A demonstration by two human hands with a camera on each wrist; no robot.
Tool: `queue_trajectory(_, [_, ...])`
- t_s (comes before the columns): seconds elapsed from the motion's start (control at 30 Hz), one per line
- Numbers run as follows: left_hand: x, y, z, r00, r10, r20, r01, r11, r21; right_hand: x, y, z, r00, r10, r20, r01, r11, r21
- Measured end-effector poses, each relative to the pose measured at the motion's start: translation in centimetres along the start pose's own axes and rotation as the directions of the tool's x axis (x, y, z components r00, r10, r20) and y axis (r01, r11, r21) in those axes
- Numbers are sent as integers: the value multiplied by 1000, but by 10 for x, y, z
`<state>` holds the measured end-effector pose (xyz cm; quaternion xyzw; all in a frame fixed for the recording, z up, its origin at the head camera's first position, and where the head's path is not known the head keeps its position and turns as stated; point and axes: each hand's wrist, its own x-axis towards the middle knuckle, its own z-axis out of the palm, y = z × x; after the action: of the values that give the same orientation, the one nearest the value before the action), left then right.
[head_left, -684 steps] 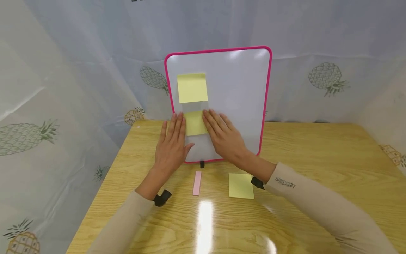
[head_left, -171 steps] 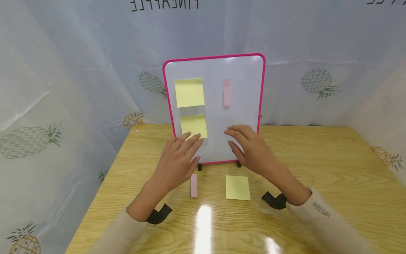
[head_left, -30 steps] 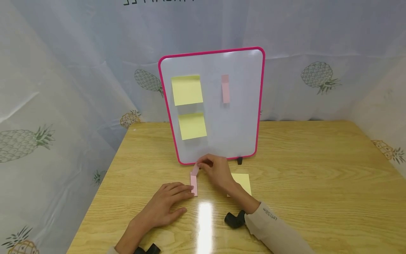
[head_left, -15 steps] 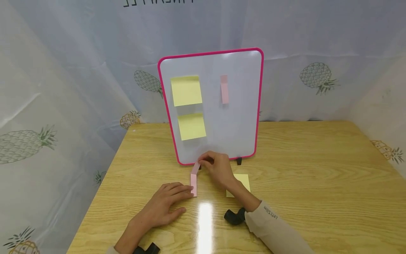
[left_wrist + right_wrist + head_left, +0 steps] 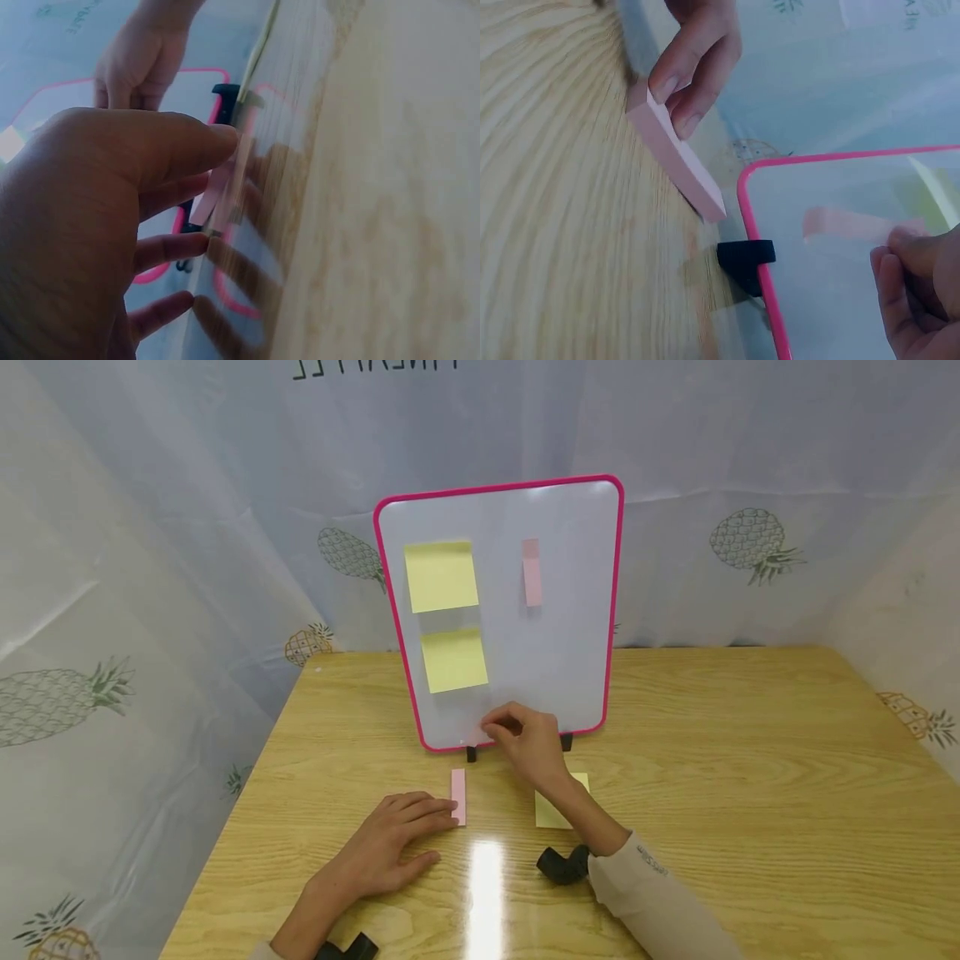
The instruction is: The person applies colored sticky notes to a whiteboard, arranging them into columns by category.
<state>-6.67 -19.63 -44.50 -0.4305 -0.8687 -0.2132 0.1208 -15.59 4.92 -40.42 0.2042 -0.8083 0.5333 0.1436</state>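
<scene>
My right hand pinches a thin pink sticky note by one end, in front of the whiteboard's lower part; the strip shows clearly only in the right wrist view. On the table, the fingertips of my left hand rest on the near end of a narrow pink sticky note pad. Behind stands the pink-framed whiteboard. Two yellow sticky notes hang on its left side, an upper one and a lower one. A pink strip note hangs at its upper right.
A yellow sticky note pad lies on the table, partly covered by my right forearm. Black feet support the board's lower edge. A pineapple-print curtain hangs behind and at the sides.
The pink strip, lifted at one end a second ago, has come off its pad. My right hand has risen slightly right with it. Earlier, a first pink strip went onto the board.
</scene>
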Motion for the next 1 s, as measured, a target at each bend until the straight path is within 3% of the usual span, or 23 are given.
queue_trajectory(0.13, [0,0,0,1000,10,-6,-10,1000,8,-3,-3,-10,999,-33,11,33,999,-2])
queue_trajectory(0.33, [0,0,-2,999,38,-19,-38,999,23,-5,-7,-31,978,-208,-19,208,978,0])
queue_trajectory(0.43, [1,0,-3,998,51,-28,-50,999,21,-3,-8,-43,933,-356,-52,353,934,-61])
queue_trajectory(0.53, [1,0,-3,998,54,-33,-54,998,11,-2,-9,-53,863,-503,-41,490,854,-175])
queue_trajectory(0.63, [1,0,-6,998,43,-36,-43,999,0,0,-13,-60,799,-601,-10,576,771,-273])
queue_trajectory(0.8, [6,1,-10,997,46,-55,-46,999,-6,5,-19,-69,731,-683,-15,639,692,-336])
queue_trajectory(1.0, [15,4,-14,994,79,-80,-78,997,12,14,-18,-78,659,-750,-63,681,630,-373])
